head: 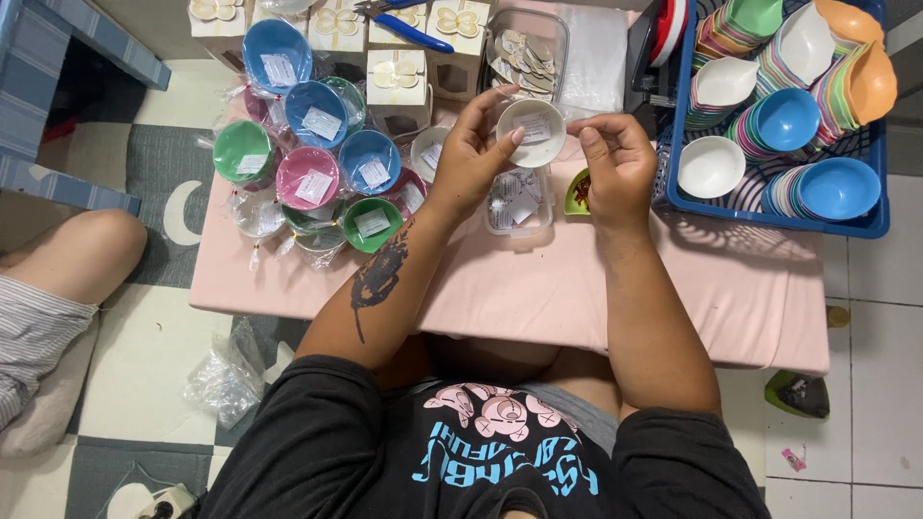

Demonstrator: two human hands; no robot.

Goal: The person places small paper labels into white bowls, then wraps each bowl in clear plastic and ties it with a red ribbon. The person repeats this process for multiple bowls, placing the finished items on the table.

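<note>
My left hand (471, 154) holds a small white bowl (532, 134) with a paper label stuck inside it, fingers curled around its rim. My right hand (615, 163) hovers just to the right of the bowl with thumb and fingers pinched together; whether anything is between them I cannot tell. Both hands are above a low pink table (500, 284). Under the bowl lies a clear plastic box of paper labels (519, 204).
Several wrapped, labelled coloured bowls (317, 173) are piled at the left. A blue basket (870, 226) of stacked bare bowls stands right. Small cream gift boxes (398, 77), a clear tub of spoons (527, 48) and blue-handled pliers (409, 29) sit behind. Another person's knee (87, 252) is left.
</note>
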